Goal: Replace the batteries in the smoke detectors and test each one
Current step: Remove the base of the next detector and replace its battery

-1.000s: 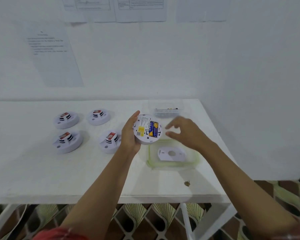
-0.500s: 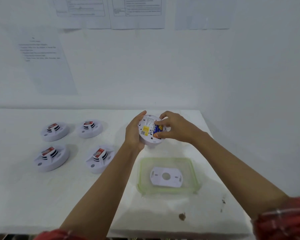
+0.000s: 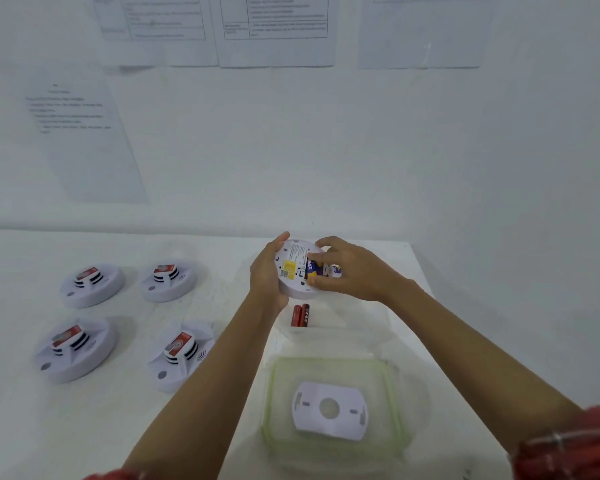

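My left hand (image 3: 266, 271) grips a round white smoke detector (image 3: 293, 271) by its left rim, back side towards me, above the table. A yellow label and a blue battery (image 3: 312, 268) show in its back. My right hand (image 3: 350, 271) has thumb and fingers pinched on the blue battery in the compartment. Two red batteries (image 3: 300, 315) lie in a clear container (image 3: 343, 327) just below the detector. Several more detectors (image 3: 90, 285) with red tags sit face up at the left.
A green-rimmed clear container (image 3: 271, 393) near the front holds a white mounting plate (image 3: 329, 410). The white table (image 3: 187, 427) ends against a wall at the right. Printed sheets (image 3: 274, 26) hang on the back wall.
My right hand came from beside the detector onto its back and now pinches the blue battery. The view has shifted, so the red batteries below show.
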### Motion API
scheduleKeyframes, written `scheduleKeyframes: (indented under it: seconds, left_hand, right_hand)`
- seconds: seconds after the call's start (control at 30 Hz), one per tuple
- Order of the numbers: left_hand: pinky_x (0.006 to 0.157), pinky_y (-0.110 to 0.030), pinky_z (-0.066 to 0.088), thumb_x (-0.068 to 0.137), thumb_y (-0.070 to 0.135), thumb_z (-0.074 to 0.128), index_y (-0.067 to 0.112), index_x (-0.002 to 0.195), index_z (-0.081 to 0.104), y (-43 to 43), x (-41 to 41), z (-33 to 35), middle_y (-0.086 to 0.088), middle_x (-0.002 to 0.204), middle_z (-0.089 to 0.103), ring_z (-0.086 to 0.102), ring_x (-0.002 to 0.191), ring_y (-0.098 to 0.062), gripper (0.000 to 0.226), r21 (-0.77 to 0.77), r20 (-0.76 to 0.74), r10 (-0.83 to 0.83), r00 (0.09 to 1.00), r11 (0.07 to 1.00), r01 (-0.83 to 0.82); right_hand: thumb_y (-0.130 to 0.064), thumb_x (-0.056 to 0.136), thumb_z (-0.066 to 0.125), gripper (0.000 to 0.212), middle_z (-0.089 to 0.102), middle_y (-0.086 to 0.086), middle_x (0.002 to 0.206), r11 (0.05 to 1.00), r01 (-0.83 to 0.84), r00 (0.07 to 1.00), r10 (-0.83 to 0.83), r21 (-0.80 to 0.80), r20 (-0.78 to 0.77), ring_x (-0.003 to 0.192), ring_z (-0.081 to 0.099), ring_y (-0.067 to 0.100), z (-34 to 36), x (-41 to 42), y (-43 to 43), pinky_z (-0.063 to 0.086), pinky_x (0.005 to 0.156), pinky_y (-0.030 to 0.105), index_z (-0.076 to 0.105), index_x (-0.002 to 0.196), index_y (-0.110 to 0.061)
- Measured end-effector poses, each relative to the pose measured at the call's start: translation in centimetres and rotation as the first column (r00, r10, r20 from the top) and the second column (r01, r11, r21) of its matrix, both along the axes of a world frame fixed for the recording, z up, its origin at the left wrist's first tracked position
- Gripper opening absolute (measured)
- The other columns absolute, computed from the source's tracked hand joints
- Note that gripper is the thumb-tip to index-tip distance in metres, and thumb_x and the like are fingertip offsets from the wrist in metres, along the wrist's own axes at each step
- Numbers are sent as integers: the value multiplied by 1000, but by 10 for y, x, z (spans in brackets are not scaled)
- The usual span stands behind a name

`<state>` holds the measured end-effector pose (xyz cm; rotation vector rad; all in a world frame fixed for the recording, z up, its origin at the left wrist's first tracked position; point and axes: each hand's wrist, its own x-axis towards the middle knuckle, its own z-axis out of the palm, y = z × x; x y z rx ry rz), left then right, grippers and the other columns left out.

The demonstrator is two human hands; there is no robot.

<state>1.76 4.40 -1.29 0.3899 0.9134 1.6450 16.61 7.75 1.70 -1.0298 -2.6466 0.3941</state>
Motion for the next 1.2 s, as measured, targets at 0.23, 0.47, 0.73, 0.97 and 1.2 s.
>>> scheduleKeyframes:
  seconds: [0.23,0.47,0.73,0.97,1.2]
  left_hand:
    - [68,-37,52,93,17,48,16,105,60,9,-5,1,-8,95,61,60,82,-25,17,-21,-76,19,997,1000,-21]
    - [97,-47,45,93,15,48,13,103,63,13,-28,-2,-6,99,62,55,104,-30,18,2,-111,102,989,995,-102]
    - [87,-43,48,93,19,48,20,95,64,9,-24,-5,-10,111,60,55,104,-30,16,-3,-105,68,992,998,-68]
    - [88,-43,48,92,18,50,21,92,65,8,-23,-1,-10,107,61,57,99,-29,15,-1,-83,68,994,998,-69]
    - [77,-36,52,91,14,49,21,90,65,8,-13,1,-8,100,63,61,83,-23,18,43,-129,142,982,990,-137]
  right_hand:
    - [-21,65,83,44,43,-1,113,964,38,959,-109,-263,-260,105,47,12,-5,-12,18,38,78,9,61,102,-17]
    - [-25,59,86,51,54,-1,90,942,211,977,-196,-259,82,76,50,14,-12,-7,7,43,66,24,59,100,-13]
    - [-27,76,74,53,61,10,110,939,221,947,-142,-263,287,93,56,21,-48,-27,-3,40,73,26,53,121,-8]
    - [-20,91,55,18,60,3,83,920,271,852,-366,-283,-375,64,54,14,-17,-15,1,46,67,27,63,106,-13]
    - [-30,84,65,46,52,7,105,948,276,884,-315,-159,-345,87,46,13,-30,-35,-3,36,74,22,57,127,-15]
